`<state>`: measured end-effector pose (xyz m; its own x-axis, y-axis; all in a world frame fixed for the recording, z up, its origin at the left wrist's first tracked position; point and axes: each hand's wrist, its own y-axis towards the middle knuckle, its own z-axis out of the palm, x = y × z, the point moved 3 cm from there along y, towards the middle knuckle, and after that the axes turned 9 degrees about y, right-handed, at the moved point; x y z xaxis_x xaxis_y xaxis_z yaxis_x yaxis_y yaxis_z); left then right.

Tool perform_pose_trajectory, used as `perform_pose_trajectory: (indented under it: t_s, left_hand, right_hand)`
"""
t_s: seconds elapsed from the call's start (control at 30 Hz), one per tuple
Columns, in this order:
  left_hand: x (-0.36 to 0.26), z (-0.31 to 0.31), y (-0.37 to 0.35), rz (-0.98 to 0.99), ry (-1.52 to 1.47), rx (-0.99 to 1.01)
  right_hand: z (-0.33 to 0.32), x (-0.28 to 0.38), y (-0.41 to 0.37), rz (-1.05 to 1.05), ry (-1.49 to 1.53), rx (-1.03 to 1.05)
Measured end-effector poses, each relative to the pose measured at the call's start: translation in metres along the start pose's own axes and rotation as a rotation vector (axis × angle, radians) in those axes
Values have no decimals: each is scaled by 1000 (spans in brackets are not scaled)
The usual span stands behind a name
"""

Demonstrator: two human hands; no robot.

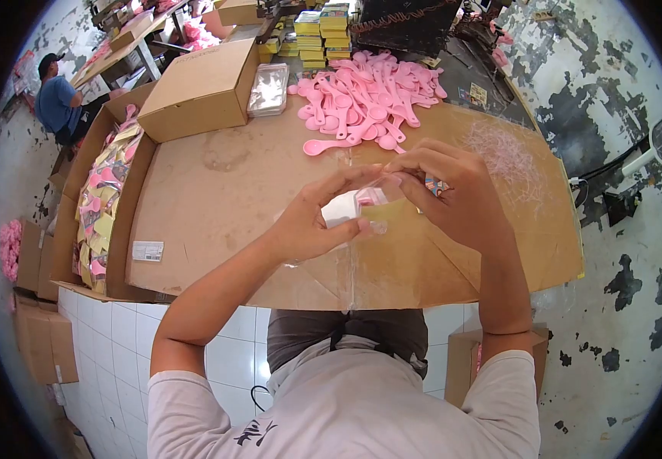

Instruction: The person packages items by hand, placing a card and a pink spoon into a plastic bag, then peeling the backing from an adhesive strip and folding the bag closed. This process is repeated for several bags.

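Observation:
A small clear plastic bag (377, 196) is held between my two hands above the cardboard-covered table. My left hand (312, 222) curls round its left side, thumb below and fingers above. Something pink and white shows in or through the plastic, but I cannot make out what it is. The fingers of my right hand (449, 187) pinch the upper edge of the bag near my left fingertips. Part of a small printed card shows behind my right fingers. Beyond both hands lies a heap of pink plastic measuring spoons (361, 99).
At left stands a long open carton (138, 203) of packed spoons with cards. A closed box (197, 88) and a stack of clear plastic bags (269, 89) sit behind. Yellow card stacks (335, 34) stand at the back. Pink plastic scraps (503, 157) lie at right. A person (59, 103) sits far left.

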<state>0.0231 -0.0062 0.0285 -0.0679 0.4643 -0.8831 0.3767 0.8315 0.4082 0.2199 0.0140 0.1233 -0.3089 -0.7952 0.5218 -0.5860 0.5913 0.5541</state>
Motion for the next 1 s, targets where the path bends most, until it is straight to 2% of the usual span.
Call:
perform_pose_trajectory:
  t_s: [0.13,0.23,0.33,0.43,0.53,0.63,0.73,0.83,0.93,1.0]
  left_hand:
    - [3,-3,2,-119,-30,-7]
    - [9,-1,3,-122,-148,-69]
    - [5,0,3,-132,-127,-110]
    - [1,0,3,-152,-55,-95]
    - [18,0,-2,-80,179,-116]
    - [7,0,-2,-162,355,-14]
    - [2,2,-1,-170,326,45]
    - [6,2,-1,-165,294,85]
    - [10,1,0,-195,203,39]
    - [12,1,-2,-205,201,13]
  right_hand:
    - [5,-3,-4,86,58,-38]
    - [10,-9,-8,83,24,-58]
    - [15,-6,-6,-136,-143,-233]
    - [27,0,-6,-250,-357,-142]
    - [41,-6,-5,-284,-443,-159]
    - [46,-12,-3,-312,-498,-109]
    - [49,-20,0,-193,-560,-37]
    - [35,-35,1,-176,-516,-156]
    - [20,-24,-1,-168,-383,-112]
    - [29,-13,-6,-225,-398,-81]
